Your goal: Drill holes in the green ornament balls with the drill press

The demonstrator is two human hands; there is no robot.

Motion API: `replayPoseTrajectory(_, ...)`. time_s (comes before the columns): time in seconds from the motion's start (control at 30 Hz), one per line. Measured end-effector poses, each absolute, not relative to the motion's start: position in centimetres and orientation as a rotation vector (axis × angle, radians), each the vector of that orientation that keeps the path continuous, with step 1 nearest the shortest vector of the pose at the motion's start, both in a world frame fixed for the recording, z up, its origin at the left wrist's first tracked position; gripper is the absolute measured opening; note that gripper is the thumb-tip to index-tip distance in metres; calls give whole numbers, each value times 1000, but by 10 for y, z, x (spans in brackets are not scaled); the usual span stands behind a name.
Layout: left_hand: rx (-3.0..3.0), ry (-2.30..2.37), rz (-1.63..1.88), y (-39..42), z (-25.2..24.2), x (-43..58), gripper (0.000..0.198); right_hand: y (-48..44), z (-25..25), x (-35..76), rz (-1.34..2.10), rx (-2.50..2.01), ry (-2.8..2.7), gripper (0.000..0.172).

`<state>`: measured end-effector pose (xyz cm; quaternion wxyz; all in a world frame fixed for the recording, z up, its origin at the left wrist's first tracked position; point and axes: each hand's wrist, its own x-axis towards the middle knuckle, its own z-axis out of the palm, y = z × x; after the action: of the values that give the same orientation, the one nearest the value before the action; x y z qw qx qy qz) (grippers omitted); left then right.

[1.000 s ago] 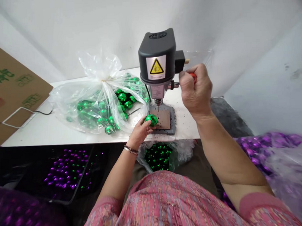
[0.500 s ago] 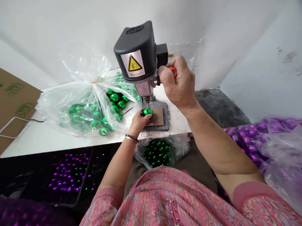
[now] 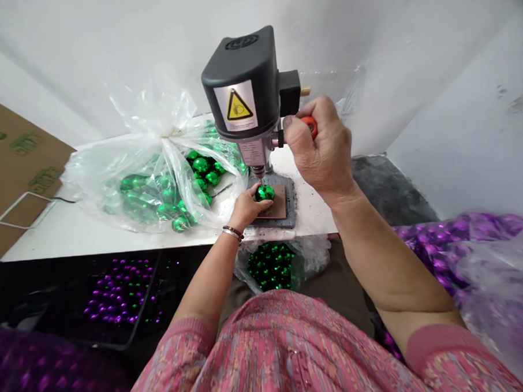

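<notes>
My left hand (image 3: pixel 248 209) holds a shiny green bauble (image 3: pixel 265 193) against a brown pad (image 3: pixel 276 210) on the base of a small black bench drill (image 3: pixel 240 84). The bauble sits just below the drill bit (image 3: pixel 257 172), and I cannot tell whether they touch. My right hand (image 3: pixel 320 150) is closed around the red-tipped feed lever (image 3: pixel 310 125) at the drill's right side, hiding most of it.
A knotted clear bag of green baubles (image 3: pixel 157 189) lies left of the drill on a white bench (image 3: pixel 68 236). Below the edge are a bag of green baubles (image 3: pixel 271 266) and a dark tray of purple and green baubles (image 3: pixel 118 292). Cardboard (image 3: pixel 19 163) stands left; purple baubles in plastic (image 3: pixel 472 267) lie right.
My left hand has brought the green bauble from the pad's left side to just under the drill bit. My right hand stays on the lever, and the view has shifted slightly.
</notes>
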<state>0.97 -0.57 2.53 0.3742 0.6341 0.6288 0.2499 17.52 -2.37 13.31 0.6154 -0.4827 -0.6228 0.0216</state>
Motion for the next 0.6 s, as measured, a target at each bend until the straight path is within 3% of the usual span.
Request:
replayPoseTrajectory(0.33,1633,1541,705,0,1,5,76,-45,98,178,-140,-1108,-1555,11)
replayPoseTrajectory(0.6,1656,1540,705,0,-1,4,74,-44,78,176,-329,-1046,-1528,3)
